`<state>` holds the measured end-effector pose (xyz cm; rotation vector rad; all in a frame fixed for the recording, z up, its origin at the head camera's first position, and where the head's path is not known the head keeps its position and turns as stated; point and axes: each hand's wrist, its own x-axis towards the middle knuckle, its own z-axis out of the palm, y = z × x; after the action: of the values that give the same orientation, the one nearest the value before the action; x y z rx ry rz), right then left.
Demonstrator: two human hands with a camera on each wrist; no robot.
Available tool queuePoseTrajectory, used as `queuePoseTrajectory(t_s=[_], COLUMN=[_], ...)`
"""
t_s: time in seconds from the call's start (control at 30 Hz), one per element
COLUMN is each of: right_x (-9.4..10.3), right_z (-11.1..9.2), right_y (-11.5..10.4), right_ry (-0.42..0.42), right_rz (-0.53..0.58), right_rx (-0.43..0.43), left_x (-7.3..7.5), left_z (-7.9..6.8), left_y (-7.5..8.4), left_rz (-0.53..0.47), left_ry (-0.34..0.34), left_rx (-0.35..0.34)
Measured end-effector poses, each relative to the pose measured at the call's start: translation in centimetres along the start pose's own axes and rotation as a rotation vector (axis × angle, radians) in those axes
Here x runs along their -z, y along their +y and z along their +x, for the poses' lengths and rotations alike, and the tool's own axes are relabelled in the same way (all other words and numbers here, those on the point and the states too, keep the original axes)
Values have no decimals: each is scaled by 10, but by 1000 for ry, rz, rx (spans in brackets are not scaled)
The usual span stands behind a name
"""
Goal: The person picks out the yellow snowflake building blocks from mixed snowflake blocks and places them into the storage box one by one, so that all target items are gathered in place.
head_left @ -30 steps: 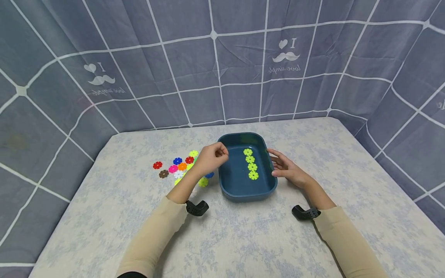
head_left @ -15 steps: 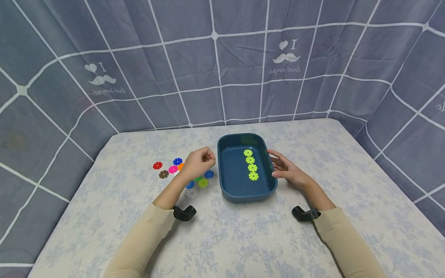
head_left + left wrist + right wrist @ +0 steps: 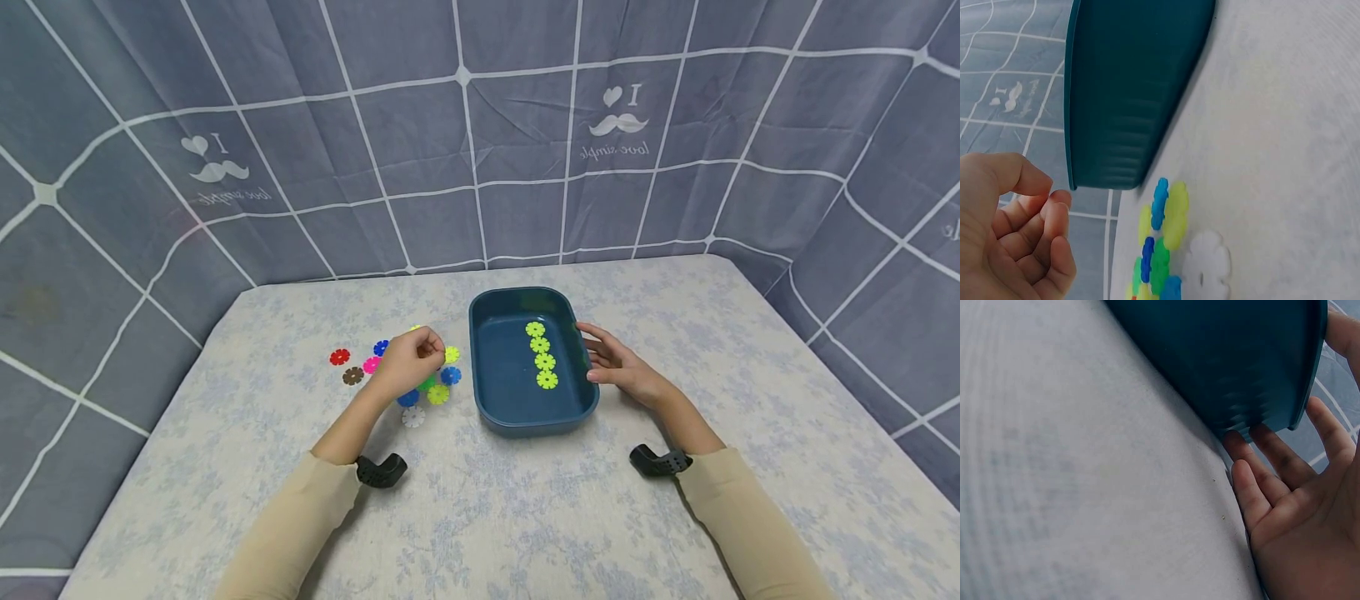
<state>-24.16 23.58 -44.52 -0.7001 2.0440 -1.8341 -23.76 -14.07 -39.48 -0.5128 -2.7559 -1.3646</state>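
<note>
- Head view: the left hand (image 3: 408, 360) hovered over loose, flower-shaped discs (image 3: 451, 376) on the tabletop (image 3: 495, 517), its fingers clenched inward on nothing visible.
- Around that hand, a red disc (image 3: 340, 357) lay at nine o'clock and a white disc (image 3: 413, 417) at six.
- The dark blue tray (image 3: 498, 375) stood at three o'clock from the left hand; inside, four yellow-green discs (image 3: 544, 362) formed a row from its twelve o'clock toward five.
- The right hand (image 3: 626, 371) was at the tray's three o'clock, fingers released and touching the wall.
- Left wrist view: the tray sat near one o'clock from the curled fingers, the loose discs near three.
- Right wrist view: extended fingers rested against the tray at eleven o'clock.
</note>
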Motion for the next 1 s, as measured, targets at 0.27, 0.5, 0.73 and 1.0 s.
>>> queuePoseTrajectory(t_s=[0.27, 0.5, 0.73, 1.0], right_x=[0, 1, 2, 1], right_z=[1, 1, 1, 1], right_y=[2, 2, 2, 2], right_ry=[-2, -4, -1, 4], right_rz=[15, 0, 3, 3], right_rx=[-6, -2, 0, -3], left_x=[10, 21, 30, 37], left_z=[-14, -20, -27, -34], left_y=[-8, -21, -30, -40], left_rz=[-9, 54, 88, 130], left_ry=[-5, 4, 12, -14], left_rx=[75, 117, 143, 172])
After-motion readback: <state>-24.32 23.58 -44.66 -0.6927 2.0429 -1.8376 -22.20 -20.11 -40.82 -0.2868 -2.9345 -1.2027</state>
